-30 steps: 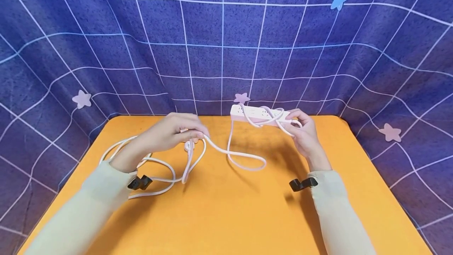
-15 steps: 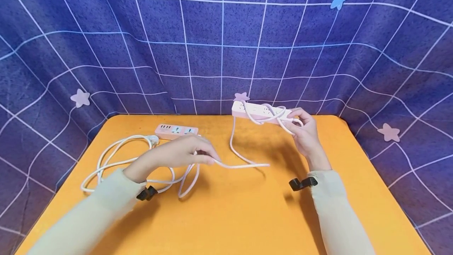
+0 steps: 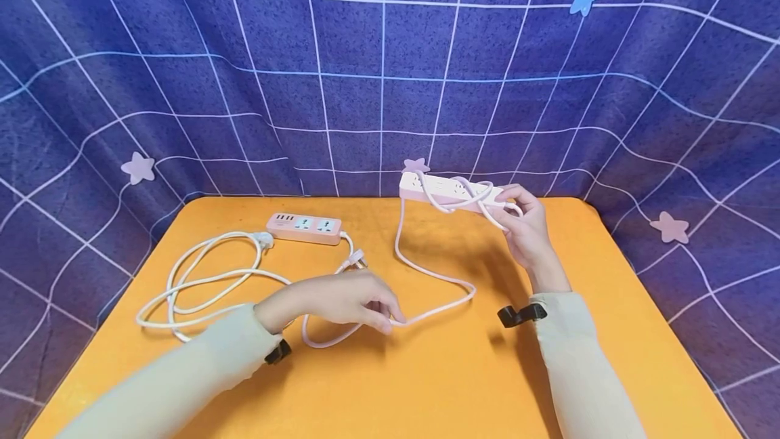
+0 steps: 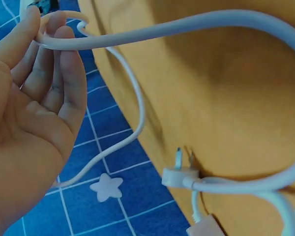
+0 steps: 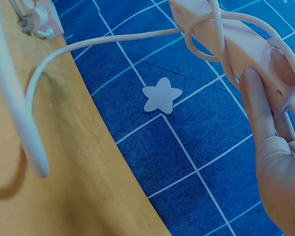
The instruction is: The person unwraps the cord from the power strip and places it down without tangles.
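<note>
My right hand (image 3: 529, 232) grips one end of a pink-and-white power strip (image 3: 441, 194), raised above the table. Its cord (image 5: 221, 37) is wound loosely round the strip. From the strip's far end the cord drops in a slack curve to my left hand (image 3: 353, 300), which pinches it between thumb and fingers low over the table. Beyond that hand the cord loops back to a plug (image 3: 356, 259), whose metal prongs (image 4: 179, 158) show in the left wrist view.
A second, pink power strip (image 3: 303, 228) lies at the back left of the orange table (image 3: 439, 378). Beside it is another plug (image 3: 264, 240) with a white cord (image 3: 177, 280) in loose coils, partly behind the left sleeve. A blue gridded curtain (image 3: 384, 107) hangs behind.
My left hand has moved right and toward the front, lower down, with the cord between its fingers. The second power strip has come into full view. My right hand has barely moved.
</note>
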The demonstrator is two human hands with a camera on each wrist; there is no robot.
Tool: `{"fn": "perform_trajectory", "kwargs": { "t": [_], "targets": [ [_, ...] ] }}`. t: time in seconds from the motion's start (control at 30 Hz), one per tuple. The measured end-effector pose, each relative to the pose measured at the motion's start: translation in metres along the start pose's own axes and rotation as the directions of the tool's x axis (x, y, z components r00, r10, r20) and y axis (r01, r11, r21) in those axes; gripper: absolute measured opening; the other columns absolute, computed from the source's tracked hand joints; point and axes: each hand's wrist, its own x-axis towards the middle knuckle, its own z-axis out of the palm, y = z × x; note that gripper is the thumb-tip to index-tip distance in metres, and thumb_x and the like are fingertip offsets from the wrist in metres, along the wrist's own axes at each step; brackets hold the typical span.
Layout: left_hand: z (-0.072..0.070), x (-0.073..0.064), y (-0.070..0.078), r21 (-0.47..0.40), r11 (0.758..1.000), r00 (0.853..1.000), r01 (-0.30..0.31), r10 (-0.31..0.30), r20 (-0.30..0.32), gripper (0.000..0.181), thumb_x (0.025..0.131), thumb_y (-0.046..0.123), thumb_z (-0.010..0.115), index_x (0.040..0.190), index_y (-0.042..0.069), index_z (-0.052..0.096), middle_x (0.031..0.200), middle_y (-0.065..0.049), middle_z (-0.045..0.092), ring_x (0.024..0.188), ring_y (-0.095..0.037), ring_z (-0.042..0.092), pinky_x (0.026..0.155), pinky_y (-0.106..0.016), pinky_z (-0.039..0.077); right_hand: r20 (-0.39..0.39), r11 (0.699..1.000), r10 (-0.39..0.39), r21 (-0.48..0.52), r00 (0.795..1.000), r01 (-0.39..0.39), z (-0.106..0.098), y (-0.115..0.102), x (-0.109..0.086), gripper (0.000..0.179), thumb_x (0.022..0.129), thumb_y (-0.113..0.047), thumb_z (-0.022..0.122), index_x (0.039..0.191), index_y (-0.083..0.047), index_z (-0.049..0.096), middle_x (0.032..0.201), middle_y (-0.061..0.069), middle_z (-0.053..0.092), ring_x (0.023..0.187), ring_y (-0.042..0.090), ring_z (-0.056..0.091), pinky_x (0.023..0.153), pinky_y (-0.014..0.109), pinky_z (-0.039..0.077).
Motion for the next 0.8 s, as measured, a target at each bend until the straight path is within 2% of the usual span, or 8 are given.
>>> {"fn": "perform_trajectory", "kwargs": {
  "t": [0.13,0.3,0.43,0.57,0.63,0.7,0.77,0.8],
  "targets": [
    [0.009,0.004,-0.005,0.031,0.999,1.0,0.017,-0.018,0.021,0.021,0.1,0.024,0.075,0.119,0.015,0.079,0.095,0.016,0.075,0.088,0.009,0.065,0.084,-0.016,0.054,0.002,1.0,-0.005,0.008,1.0,0.005,0.001,0.0,0.0,0.045,0.083,0.032,0.054,0.088,-0.009,0.071,0.105,0.001,0.065,0.084,0.012,0.069,0.073,0.022,0.061],
    [0.023,0.009,-0.008,0.047,0.998,0.999,0.033,-0.034,0.034,0.023,0.094,0.029,0.082,0.113,0.018,0.078,0.085,0.021,0.071,0.078,0.01,0.061,0.076,-0.015,0.051,0.003,1.0,-0.011,0.009,1.0,0.011,0.001,-0.001,0.0,0.046,0.082,0.032,0.053,0.088,-0.009,0.071,0.105,0.001,0.064,0.084,0.012,0.069,0.072,0.022,0.061],
    [0.032,0.011,-0.005,0.018,0.998,0.997,0.056,-0.057,0.059,0.028,0.089,0.032,0.086,0.112,0.02,0.076,0.081,0.022,0.067,0.074,0.008,0.059,0.073,-0.015,0.051,0.006,1.0,-0.001,0.005,1.0,0.001,0.002,-0.001,-0.001,0.046,0.082,0.031,0.054,0.088,-0.01,0.072,0.106,0.001,0.064,0.084,0.012,0.068,0.073,0.021,0.061],
    [0.028,0.009,-0.003,-0.047,0.997,0.997,0.053,-0.05,0.066,0.034,0.091,0.036,0.085,0.117,0.018,0.077,0.084,0.022,0.068,0.076,0.007,0.062,0.074,-0.016,0.054,0.008,1.0,0.002,0.001,1.0,-0.002,0.002,-0.001,-0.002,0.045,0.082,0.031,0.054,0.087,-0.01,0.072,0.105,0.001,0.063,0.084,0.013,0.067,0.072,0.022,0.061],
    [0.022,0.006,-0.005,-0.061,0.997,0.998,0.046,-0.044,0.044,0.035,0.093,0.037,0.083,0.12,0.016,0.076,0.086,0.021,0.07,0.079,0.006,0.064,0.076,-0.018,0.055,0.011,1.0,0.0,0.002,1.0,0.0,0.002,-0.001,-0.002,0.045,0.082,0.032,0.054,0.087,-0.009,0.071,0.106,0.001,0.063,0.084,0.013,0.068,0.072,0.022,0.061],
    [0.014,0.004,-0.009,-0.034,0.999,0.999,0.03,-0.031,-0.016,0.034,0.096,0.038,0.08,0.12,0.014,0.076,0.088,0.021,0.071,0.08,0.005,0.065,0.078,-0.019,0.056,0.015,1.0,0.0,0.002,1.0,0.0,0.003,-0.002,-0.002,0.044,0.082,0.032,0.054,0.086,-0.009,0.071,0.106,0.002,0.064,0.085,0.013,0.069,0.072,0.023,0.061],
    [0.005,0.002,-0.013,0.01,0.999,0.991,0.043,-0.042,-0.124,0.03,0.097,0.036,0.078,0.118,0.014,0.077,0.088,0.02,0.072,0.08,0.004,0.064,0.078,-0.021,0.056,0.02,1.0,-0.001,0.008,1.0,0.001,0.002,-0.001,-0.001,0.043,0.082,0.032,0.054,0.086,-0.008,0.07,0.107,0.002,0.064,0.086,0.014,0.069,0.073,0.023,0.062],
    [0.0,0.002,-0.015,0.028,0.997,0.979,0.065,-0.058,-0.197,0.026,0.098,0.033,0.078,0.116,0.014,0.077,0.088,0.019,0.072,0.081,0.002,0.065,0.078,-0.022,0.056,0.021,1.0,-0.002,0.011,1.0,0.002,0.002,-0.001,-0.001,0.043,0.082,0.032,0.054,0.086,-0.008,0.07,0.107,0.002,0.064,0.086,0.014,0.069,0.073,0.023,0.062]
  ]
}}
